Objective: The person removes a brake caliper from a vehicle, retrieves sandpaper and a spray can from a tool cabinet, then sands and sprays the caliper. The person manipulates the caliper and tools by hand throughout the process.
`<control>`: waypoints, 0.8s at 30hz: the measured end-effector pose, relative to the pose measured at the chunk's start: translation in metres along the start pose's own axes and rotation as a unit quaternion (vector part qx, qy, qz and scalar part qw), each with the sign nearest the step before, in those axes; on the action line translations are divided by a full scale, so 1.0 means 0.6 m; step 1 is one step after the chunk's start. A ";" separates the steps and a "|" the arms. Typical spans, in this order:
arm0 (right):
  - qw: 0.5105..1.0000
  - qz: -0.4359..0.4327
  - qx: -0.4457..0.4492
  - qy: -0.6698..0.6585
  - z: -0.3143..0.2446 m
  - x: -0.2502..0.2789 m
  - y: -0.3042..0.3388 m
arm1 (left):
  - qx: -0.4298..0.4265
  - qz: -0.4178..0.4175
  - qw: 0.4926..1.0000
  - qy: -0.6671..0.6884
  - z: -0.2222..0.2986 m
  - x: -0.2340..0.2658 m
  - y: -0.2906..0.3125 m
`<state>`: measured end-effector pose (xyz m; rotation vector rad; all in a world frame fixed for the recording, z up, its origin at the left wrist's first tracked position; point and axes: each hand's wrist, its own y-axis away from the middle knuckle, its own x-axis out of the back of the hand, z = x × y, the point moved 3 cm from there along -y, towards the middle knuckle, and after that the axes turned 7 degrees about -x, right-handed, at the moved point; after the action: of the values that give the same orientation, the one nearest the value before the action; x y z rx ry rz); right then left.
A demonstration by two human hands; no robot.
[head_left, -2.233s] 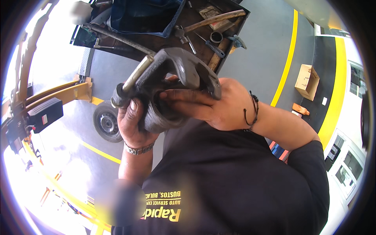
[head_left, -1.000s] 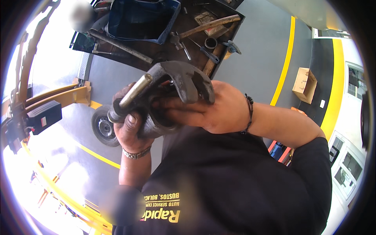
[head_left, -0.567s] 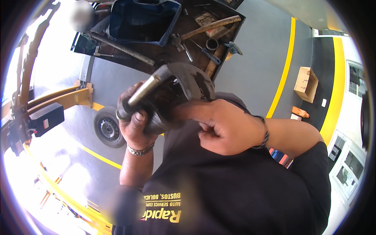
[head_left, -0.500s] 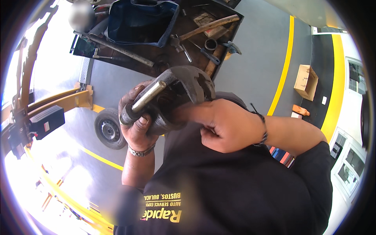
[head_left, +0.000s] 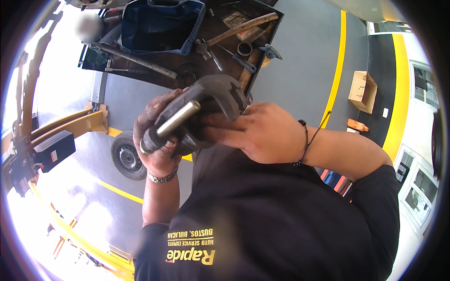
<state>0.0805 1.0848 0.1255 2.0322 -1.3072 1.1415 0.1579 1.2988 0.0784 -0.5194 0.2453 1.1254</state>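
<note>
My left hand (head_left: pixel 152 119) is closed around a dark, greasy brake caliper (head_left: pixel 213 91), held up in front of my chest. A shiny metal pin (head_left: pixel 180 118) sticks out along its near side, beside my left thumb. My right hand (head_left: pixel 272 133) is at the caliper's right side. Its fingers are stretched out and reach into the opening below the curved bridge. The fingertips are hidden inside the caliper, and the right thumb cannot be made out.
Beyond the caliper is a dark work tray (head_left: pixel 154 80) carrying a hammer (head_left: pixel 248 28), a screwdriver (head_left: pixel 244 63), a metal ring (head_left: pixel 244 48), a long bar (head_left: pixel 140 62) and a cut-open dark blue container (head_left: pixel 161 28). A wheel (head_left: pixel 127 155) is at left; a cardboard box (head_left: pixel 362 91) is at right.
The caliper has tilted and shifted slightly left in my left hand. My right hand has moved up and left, its fingers now straighter inside the caliper.
</note>
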 end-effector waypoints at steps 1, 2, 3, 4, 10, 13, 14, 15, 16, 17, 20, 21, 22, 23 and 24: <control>1.000 0.011 0.011 -0.002 0.006 -0.005 0.001 | -0.013 -0.018 1.000 -0.009 0.004 -0.001 -0.001; 0.999 0.029 0.021 -0.003 0.011 -0.009 0.003 | -0.016 -0.024 0.999 -0.029 0.008 -0.002 -0.001; 0.998 0.046 0.032 -0.004 0.015 -0.011 0.003 | -0.015 -0.014 1.000 -0.015 0.009 -0.003 0.000; 0.997 0.058 0.042 0.000 0.017 -0.011 0.005 | -0.016 -0.013 1.000 -0.018 0.012 -0.004 0.001; 0.985 0.143 0.094 0.029 0.008 0.005 -0.004 | -0.012 0.015 1.000 0.000 0.020 -0.007 0.015; 0.977 0.169 0.120 0.056 0.005 0.006 -0.007 | -0.015 0.022 1.000 -0.006 0.025 -0.002 0.019; 0.975 0.176 0.131 0.046 0.006 0.005 -0.006 | -0.017 0.023 1.000 -0.007 0.026 -0.001 0.019; 0.977 0.168 0.128 0.031 0.009 0.004 -0.006 | -0.019 0.025 0.999 -0.008 0.028 0.001 0.019; 0.980 0.156 0.119 0.007 0.012 0.003 -0.006 | -0.021 0.027 0.999 -0.008 0.030 0.002 0.019; 0.983 0.139 0.124 0.006 0.014 0.001 -0.006 | -0.023 0.026 0.999 -0.011 0.033 0.003 0.019; 0.990 0.087 0.111 -0.022 0.010 0.003 -0.010 | -0.044 0.012 0.999 -0.025 0.042 0.001 0.019; 0.991 0.076 0.103 -0.030 0.003 0.007 -0.011 | -0.049 0.011 0.998 -0.040 0.043 0.001 0.019; 0.992 0.074 0.087 -0.049 -0.004 0.011 -0.015 | -0.053 0.002 0.998 -0.043 0.043 -0.002 0.018; 0.991 0.071 0.069 -0.087 -0.014 0.017 -0.019 | -0.052 -0.003 0.997 -0.056 0.042 -0.003 0.017; 0.987 0.079 0.043 -0.136 -0.028 0.021 -0.019 | -0.057 -0.002 0.997 -0.058 0.039 -0.005 0.016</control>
<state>0.0869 1.0959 0.1455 2.2429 -1.6008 1.0287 0.1466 1.3116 0.0972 -0.5535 0.0800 1.1667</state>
